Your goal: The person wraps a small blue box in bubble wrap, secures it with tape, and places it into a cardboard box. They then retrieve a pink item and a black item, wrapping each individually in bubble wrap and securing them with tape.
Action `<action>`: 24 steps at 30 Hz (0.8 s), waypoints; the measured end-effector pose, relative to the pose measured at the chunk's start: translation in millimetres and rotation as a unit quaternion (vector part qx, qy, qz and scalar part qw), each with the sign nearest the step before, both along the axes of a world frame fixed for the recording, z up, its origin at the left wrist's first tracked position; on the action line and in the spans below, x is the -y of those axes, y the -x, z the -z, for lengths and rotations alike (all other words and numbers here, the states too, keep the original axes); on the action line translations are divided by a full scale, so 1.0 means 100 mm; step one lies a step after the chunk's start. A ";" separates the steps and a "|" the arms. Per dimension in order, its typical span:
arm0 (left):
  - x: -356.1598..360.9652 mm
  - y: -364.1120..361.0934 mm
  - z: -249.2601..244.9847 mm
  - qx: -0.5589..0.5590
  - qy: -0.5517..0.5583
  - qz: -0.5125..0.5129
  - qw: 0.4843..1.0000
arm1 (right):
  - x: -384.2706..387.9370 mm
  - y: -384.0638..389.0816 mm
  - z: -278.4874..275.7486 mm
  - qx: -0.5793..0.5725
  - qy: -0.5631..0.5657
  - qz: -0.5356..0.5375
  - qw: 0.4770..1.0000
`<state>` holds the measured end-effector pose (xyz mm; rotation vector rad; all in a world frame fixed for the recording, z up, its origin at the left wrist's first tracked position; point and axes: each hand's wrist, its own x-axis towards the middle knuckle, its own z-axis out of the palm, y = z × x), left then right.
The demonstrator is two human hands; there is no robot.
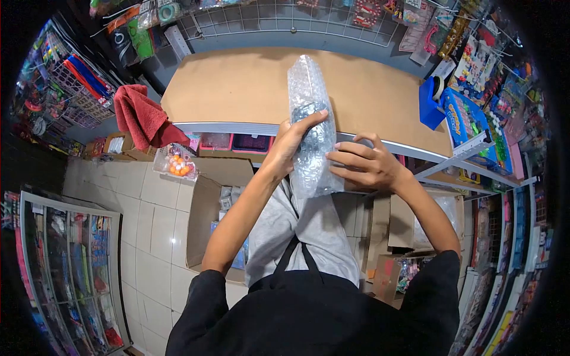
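Note:
A long bubble-wrapped package (312, 154) stands out in front of me, its upper end over the shelf board and its lower end above my lap. Something darker shows through the plastic near the middle, but I cannot make out what it is. My left hand (292, 139) grips the package from the left, thumb laid across its front. On the other side, my right hand (365, 163) has its fingers bent and spread apart, with the fingertips touching the package's right edge.
A wooden shelf board (237, 89) spans the front. A red cloth (139, 115) hangs at its left end; a blue bin (431, 104) stands at its right. Open cardboard boxes (205, 207) sit on the tiled floor by my legs. Goods racks (71, 267) flank me.

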<state>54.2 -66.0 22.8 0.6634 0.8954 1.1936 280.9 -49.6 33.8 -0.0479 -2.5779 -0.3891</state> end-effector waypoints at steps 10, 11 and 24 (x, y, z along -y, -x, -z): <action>0.00 -0.02 -0.02 -0.018 0.010 0.003 1.000 | -0.11 0.11 -0.07 0.034 0.008 -0.042 0.998; -0.01 -0.02 0.01 -0.012 0.005 0.003 1.000 | -0.12 0.11 -0.06 0.033 0.011 -0.039 0.999; -0.01 -0.17 -0.01 0.051 -0.042 -0.028 0.997 | 0.00 0.18 0.15 -0.222 0.336 0.041 0.914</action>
